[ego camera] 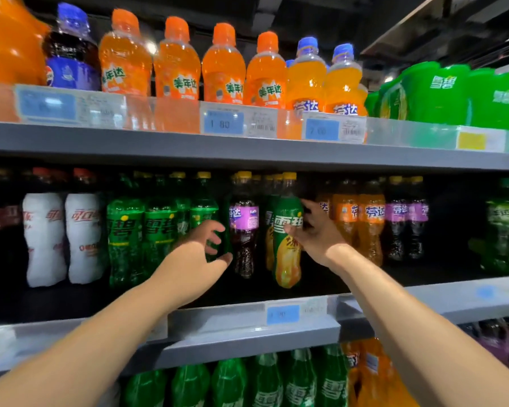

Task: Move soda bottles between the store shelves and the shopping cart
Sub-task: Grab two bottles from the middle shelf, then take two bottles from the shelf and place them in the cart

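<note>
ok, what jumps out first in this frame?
Two bare arms reach into the middle shelf. The right hand grips a green-and-yellow bottle, and the left hand hovers with fingers spread beside a purple-label bottle. Above them, a row of bright orange bottles lines the top shelf.

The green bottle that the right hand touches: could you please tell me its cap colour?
Yellow cap on the green bottle; head view.
</note>
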### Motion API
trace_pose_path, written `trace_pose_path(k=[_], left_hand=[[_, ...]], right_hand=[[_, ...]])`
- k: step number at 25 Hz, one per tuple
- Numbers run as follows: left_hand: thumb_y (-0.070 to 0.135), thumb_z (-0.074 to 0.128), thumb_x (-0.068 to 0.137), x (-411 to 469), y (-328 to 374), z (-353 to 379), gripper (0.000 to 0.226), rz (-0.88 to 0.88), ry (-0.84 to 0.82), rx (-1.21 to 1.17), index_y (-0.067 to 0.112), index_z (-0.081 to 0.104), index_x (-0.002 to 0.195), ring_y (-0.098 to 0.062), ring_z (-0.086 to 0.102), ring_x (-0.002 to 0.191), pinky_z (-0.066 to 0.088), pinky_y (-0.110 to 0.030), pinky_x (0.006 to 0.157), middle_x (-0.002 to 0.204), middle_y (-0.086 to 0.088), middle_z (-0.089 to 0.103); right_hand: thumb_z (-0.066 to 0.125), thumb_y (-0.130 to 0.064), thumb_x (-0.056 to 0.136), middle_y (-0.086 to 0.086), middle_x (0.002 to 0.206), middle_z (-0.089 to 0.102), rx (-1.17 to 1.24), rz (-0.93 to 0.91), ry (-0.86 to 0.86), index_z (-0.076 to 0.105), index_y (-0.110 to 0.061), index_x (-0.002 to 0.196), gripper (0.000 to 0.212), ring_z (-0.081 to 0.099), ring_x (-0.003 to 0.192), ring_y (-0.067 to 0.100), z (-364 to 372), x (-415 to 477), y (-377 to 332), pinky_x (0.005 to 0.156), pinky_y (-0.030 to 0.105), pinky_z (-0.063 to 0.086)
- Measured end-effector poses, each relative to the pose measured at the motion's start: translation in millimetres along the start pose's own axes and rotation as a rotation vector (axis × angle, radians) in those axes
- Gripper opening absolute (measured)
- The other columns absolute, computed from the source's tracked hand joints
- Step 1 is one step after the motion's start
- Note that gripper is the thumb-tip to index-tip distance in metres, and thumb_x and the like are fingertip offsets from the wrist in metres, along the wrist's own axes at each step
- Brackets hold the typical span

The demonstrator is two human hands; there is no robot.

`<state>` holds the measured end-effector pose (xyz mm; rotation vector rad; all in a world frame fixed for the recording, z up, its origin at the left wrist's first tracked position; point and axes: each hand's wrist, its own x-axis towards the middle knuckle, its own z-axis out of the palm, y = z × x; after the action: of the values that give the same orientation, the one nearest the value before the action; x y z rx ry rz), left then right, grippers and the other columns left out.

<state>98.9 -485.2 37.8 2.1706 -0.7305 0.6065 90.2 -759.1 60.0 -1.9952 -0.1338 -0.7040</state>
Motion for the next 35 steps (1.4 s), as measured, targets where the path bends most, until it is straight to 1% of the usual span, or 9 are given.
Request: trace_pose_path(k=[5, 9, 14, 18, 22, 26, 29, 31, 35], left_hand=[[0.035, 0.081, 0.081, 43, 19, 28, 0.075, -0.146, 0.124, 0.018, 0.021, 0.038, 0.141, -0.022, 0.061, 0.117, 0.052, -0.040, 0.099, 0.136, -0.003, 0.056], [0.041, 0.085, 0.075, 64, 23, 48, 0.083, -0.166, 0.159, 0.000, 0.017, 0.033, 0.135, -0.029, 0.063, 0.110, 0.046, -0.031, 0.086, 0.124, -0.007, 0.062], [0.033, 0.089, 0.073, 71, 18, 60, 0.073, -0.129, 0.184, -0.050, 0.017, 0.035, 0.119, -0.018, 0.060, 0.091, 0.043, -0.026, 0.074, 0.108, -0.001, 0.062], [0.033, 0.090, 0.072, 71, 12, 60, 0.069, -0.108, 0.205, -0.084, 0.020, 0.037, 0.115, -0.015, 0.057, 0.086, 0.042, -0.026, 0.073, 0.101, 0.005, 0.059], [0.033, 0.090, 0.071, 64, 13, 56, 0.069, -0.106, 0.215, -0.121, 0.023, 0.038, 0.115, -0.019, 0.060, 0.091, 0.045, -0.030, 0.079, 0.102, 0.006, 0.059], [0.042, 0.090, 0.068, 57, 20, 48, 0.071, -0.142, 0.205, -0.057, 0.030, 0.037, 0.114, -0.017, 0.060, 0.087, 0.044, -0.029, 0.077, 0.095, 0.013, 0.057], [0.048, 0.091, 0.062, 48, 27, 42, 0.079, -0.183, 0.197, -0.073, 0.034, 0.039, 0.121, -0.009, 0.059, 0.081, 0.043, -0.024, 0.068, 0.092, 0.020, 0.056], [0.049, 0.095, 0.053, 38, 31, 40, 0.083, -0.179, 0.176, -0.195, 0.039, 0.044, 0.117, -0.002, 0.062, 0.084, 0.050, -0.021, 0.069, 0.094, 0.022, 0.061], [0.058, 0.092, 0.031, 21, 40, 36, 0.084, -0.076, 0.135, -0.385, 0.052, 0.051, 0.104, -0.007, 0.073, 0.085, 0.061, -0.028, 0.076, 0.100, 0.010, 0.073]], right_hand=[[0.087, -0.037, 0.076, -0.005, 0.138, 0.060, -0.056, 0.057, -0.030, 0.028, -0.032, 0.153, 0.097, 0.061, 0.118, 0.018, -3, 3, 16, 0.098, 0.039, 0.055], [0.092, -0.046, 0.066, -0.016, 0.105, 0.064, -0.226, 0.156, -0.020, 0.048, -0.034, 0.116, 0.068, 0.060, 0.084, 0.001, 2, 2, 30, 0.065, 0.019, 0.049], [0.084, -0.041, 0.078, -0.025, 0.095, 0.059, -0.201, 0.088, -0.046, 0.062, -0.035, 0.121, 0.048, 0.060, 0.094, 0.007, 5, 6, 36, 0.073, 0.020, 0.045], [0.077, -0.040, 0.086, -0.022, 0.100, 0.063, -0.186, 0.077, -0.102, 0.062, -0.042, 0.122, 0.039, 0.063, 0.105, 0.014, 6, 4, 35, 0.092, 0.035, 0.056], [0.078, -0.045, 0.084, -0.012, 0.111, 0.068, -0.293, 0.099, -0.028, 0.062, -0.030, 0.114, 0.037, 0.060, 0.095, 0.008, 10, 4, 34, 0.064, 0.014, 0.040], [0.077, -0.044, 0.086, -0.012, 0.111, 0.059, -0.307, 0.090, 0.006, 0.051, -0.028, 0.124, 0.049, 0.058, 0.099, 0.011, 9, -5, 22, 0.071, 0.019, 0.046], [0.071, -0.028, 0.093, -0.009, 0.105, 0.063, -0.327, -0.237, 0.227, 0.059, -0.025, 0.117, 0.027, 0.063, 0.095, 0.010, -1, -19, 9, 0.070, 0.010, 0.049], [0.069, -0.026, 0.092, -0.015, 0.093, 0.068, -0.195, -0.312, 0.149, 0.061, -0.030, 0.107, 0.018, 0.067, 0.088, 0.005, -3, -32, -4, 0.064, 0.008, 0.049], [0.075, -0.058, 0.077, -0.021, 0.104, 0.072, 0.092, -0.158, -0.140, 0.056, -0.046, 0.120, 0.048, 0.068, 0.096, -0.005, 12, -51, -32, 0.075, 0.017, 0.057]])
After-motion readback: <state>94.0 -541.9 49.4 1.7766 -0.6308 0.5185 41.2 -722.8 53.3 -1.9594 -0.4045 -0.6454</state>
